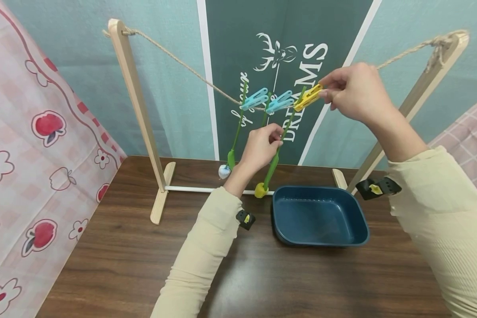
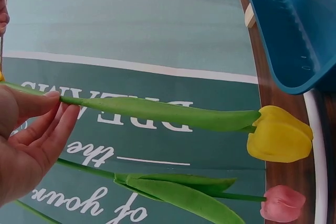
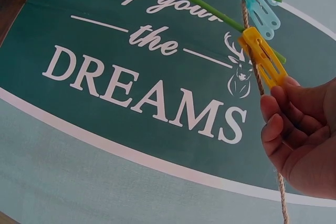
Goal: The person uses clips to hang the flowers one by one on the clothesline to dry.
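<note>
A yellow artificial tulip (image 2: 280, 134) hangs head down, its green stem pinched between the thumb and fingers of my left hand (image 1: 261, 148). My right hand (image 1: 353, 90) pinches the end of a yellow clothespin (image 1: 308, 98), whose jaws sit at the rope and the tulip's stem. To the left, two blue clothespins (image 1: 280, 102) are clipped on the rope (image 1: 183, 64) with more stems. One of those flowers is a white-blue tulip (image 1: 224, 171); the other, a pink tulip (image 2: 282, 203), shows in the left wrist view but is hidden behind my left arm in the head view.
Wooden posts (image 1: 137, 101) hold the rope at both ends, joined low down by a white rod (image 1: 191, 189). A dark blue basin (image 1: 319, 243) stands on the brown table (image 1: 115, 265) at right. Behind is a teal and green cloth (image 1: 238, 26) with lettering.
</note>
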The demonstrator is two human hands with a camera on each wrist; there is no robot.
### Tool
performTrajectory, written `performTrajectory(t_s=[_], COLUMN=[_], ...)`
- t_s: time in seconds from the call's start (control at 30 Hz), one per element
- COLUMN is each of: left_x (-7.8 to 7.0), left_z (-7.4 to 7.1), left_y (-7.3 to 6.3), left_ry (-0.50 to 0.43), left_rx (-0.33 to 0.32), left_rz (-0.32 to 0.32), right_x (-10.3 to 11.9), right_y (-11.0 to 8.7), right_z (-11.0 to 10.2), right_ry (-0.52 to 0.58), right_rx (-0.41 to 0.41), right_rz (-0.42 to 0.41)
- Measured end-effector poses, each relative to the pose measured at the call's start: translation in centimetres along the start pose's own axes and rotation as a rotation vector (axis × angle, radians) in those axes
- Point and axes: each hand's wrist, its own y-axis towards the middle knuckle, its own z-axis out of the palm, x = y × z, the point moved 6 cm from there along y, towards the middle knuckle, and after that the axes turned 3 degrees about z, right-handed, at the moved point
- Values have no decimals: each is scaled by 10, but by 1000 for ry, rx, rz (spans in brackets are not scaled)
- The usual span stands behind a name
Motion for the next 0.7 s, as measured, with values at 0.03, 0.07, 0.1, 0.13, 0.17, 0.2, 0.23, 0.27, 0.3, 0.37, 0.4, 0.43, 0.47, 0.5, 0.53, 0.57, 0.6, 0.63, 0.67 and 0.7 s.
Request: performTrajectory(t_s=[0.03,0.07,0.1,0.13,0.17,0.2,0.23,0.27,0.3,0.37,0.4,0.43,0.47,0.5,0.53,0.57,0.6,0.63,0.67,0.7], left_x=[0,0,1,0,0,1,1,1,1,2,2,2,3,3,3,3,3,3,3,3], left_z=[0,0,0,0,0,0,0,0,0,1,1,1,1,1,1,1,0,0,0,-1], left_y=[0,0,0,-1,-1,-1,-1,-1,-1,-1,-1,-2,-2,-2,-3,-3,-4,-4,-4,-4], left_ry=[0,-2,-4,-7,-9,-12,-15,-17,-17,-19,-18,-18,-17,-17,-19,-19,-18,-19,-21,-24], left_rx=[0,1,2,1,-1,0,0,-1,-3,-9,-10,-13,-16,-20,-24,-25,-27,-31,-32,-32], left_rz=[-1,-2,-3,-4,-3,-5,-6,-7,-7,-7,-9,-9,-8,-6,-4,-4,0,4,7,9], right_x=[0,-1,-1,-1,-2,-2,-2,-2,-2,-1,-1,-1,0,0,0,0,-1,-1,-1,-2], right_y=[0,0,0,0,0,0,0,0,-1,-1,-2,-2,-2,-3,-3,-4,-4,-4,-4,-4], right_z=[0,0,0,0,0,0,0,-1,-1,-1,-1,-2,-2,-2,-3,-3,-3,-3,-4,-4], right_ry=[2,5,7,12,15,17,20,21,22,25,26,26,25,24,24,24,22,22,22,24], right_rx=[3,4,4,4,3,1,-1,-3,-4,-5,-6,-7,-9,-12,-15,-18,-20,-23,-25,-27], right_rz=[1,2,0,-1,-2,-5,-6,-10,-14,-21,-26,-30,-36,-40,-43,-47,-49,-50,-53,-53])
